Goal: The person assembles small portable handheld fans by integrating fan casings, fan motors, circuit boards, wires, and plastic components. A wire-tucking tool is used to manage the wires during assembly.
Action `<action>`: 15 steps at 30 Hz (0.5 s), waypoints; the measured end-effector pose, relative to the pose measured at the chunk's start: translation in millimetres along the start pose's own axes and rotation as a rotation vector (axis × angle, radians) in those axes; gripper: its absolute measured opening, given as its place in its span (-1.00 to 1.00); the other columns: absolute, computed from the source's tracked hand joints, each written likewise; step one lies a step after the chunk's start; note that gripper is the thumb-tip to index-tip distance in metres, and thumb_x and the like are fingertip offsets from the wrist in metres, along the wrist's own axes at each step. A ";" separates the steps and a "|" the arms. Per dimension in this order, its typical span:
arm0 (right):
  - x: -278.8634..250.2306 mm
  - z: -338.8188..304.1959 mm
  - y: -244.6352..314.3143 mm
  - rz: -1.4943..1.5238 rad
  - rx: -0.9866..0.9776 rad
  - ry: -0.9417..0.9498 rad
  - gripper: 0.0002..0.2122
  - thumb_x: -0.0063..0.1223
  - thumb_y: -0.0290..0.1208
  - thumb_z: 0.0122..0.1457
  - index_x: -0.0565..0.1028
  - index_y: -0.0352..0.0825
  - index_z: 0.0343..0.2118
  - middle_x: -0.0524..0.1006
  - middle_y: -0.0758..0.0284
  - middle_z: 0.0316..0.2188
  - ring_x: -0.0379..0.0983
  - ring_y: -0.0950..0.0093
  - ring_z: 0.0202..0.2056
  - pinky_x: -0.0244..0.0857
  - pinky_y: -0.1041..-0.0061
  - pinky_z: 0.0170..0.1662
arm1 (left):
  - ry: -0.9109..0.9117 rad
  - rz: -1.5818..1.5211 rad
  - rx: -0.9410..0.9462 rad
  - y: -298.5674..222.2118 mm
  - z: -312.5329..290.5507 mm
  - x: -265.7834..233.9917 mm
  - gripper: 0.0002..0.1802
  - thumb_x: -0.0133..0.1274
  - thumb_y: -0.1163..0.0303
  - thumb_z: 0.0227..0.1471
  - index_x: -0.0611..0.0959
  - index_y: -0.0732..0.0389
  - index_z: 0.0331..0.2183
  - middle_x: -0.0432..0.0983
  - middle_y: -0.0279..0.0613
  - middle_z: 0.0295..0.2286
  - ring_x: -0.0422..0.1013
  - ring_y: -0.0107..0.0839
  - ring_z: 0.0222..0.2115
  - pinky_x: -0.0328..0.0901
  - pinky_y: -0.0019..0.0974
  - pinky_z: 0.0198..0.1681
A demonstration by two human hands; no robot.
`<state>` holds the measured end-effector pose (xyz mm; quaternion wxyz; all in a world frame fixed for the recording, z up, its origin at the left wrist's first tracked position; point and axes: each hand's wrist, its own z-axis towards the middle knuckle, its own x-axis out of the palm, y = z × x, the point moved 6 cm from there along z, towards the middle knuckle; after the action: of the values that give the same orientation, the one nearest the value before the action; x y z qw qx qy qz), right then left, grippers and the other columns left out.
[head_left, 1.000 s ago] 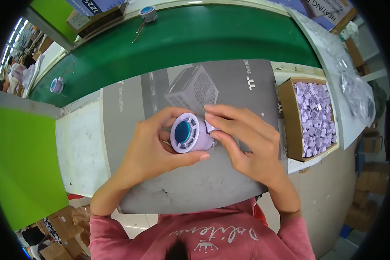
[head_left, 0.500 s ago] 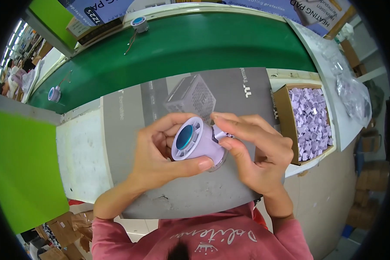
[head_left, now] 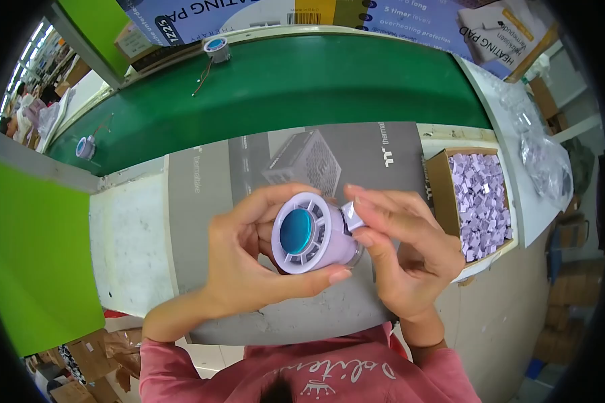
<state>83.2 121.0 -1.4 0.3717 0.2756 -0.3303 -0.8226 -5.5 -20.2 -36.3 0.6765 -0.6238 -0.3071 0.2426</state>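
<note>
My left hand (head_left: pixel 240 258) is wrapped round a lilac cylindrical fan-like housing (head_left: pixel 337 247). Its slotted ring and shiny blue centre disc (head_left: pixel 296 230) face up toward me, tilted to the left. A clear part shows at the housing's lower far end. Between thumb and forefinger, my right hand (head_left: pixel 413 248) pinches a small lilac plastic piece (head_left: pixel 351 216) at the housing's right side. Whether that piece is seated or only touching, I cannot tell. Both hands are over a grey printed cardboard sheet (head_left: pixel 215 269).
At the right, an open cardboard box (head_left: pixel 444 181) holds many small lilac pieces (head_left: pixel 478 201). Beyond the sheet runs a green conveyor belt (head_left: pixel 329 80), carrying two similar housings with wires (head_left: pixel 216 48) (head_left: pixel 85 147). Printed cartons (head_left: pixel 249 17) line the far side; a green panel (head_left: pixel 33 255) stands left.
The housing has turned so its blue disc faces me more fully, and it sits slightly lower in view. My right fingers still pinch the small piece, which now shows more of its flat face.
</note>
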 end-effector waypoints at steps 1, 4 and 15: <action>0.1 0.1 2.9 -0.026 -0.047 0.008 -0.72 0.25 -0.79 -0.20 0.60 -0.48 -0.32 0.63 0.10 -0.34 0.56 0.32 -0.33 0.45 0.48 -0.27 | 0.001 -0.001 0.004 0.7 0.3 0.0 -0.21 0.47 0.47 -0.35 0.45 0.37 -0.04 0.56 -0.07 -0.19 0.53 -0.41 -0.20 0.47 -0.40 -0.18; 2.0 -3.8 3.9 0.012 -0.043 -0.053 -0.72 0.24 -0.79 -0.20 0.61 -0.47 -0.33 0.63 0.12 -0.35 0.54 0.35 -0.35 0.43 0.51 -0.31 | 0.017 0.017 0.076 -0.1 1.3 2.2 -0.20 0.48 0.46 -0.37 0.45 0.37 -0.04 0.56 -0.06 -0.19 0.53 -0.40 -0.21 0.48 -0.40 -0.20; 17.4 -1.6 -8.5 0.129 -0.029 -0.039 -0.75 0.22 -0.78 -0.14 0.59 -0.49 -0.32 0.62 0.08 -0.33 0.55 0.34 -0.30 0.45 0.49 -0.29 | -0.017 0.142 0.149 -10.1 6.5 -11.1 -0.19 0.50 0.41 -0.41 0.46 0.29 -0.05 0.57 -0.11 -0.22 0.53 -0.43 -0.22 0.45 -0.43 -0.20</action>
<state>70.7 111.0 -12.4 0.4214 0.2323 -0.3426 -0.8069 -18.5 -24.6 -27.3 0.6993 -0.5900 -0.2491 0.3176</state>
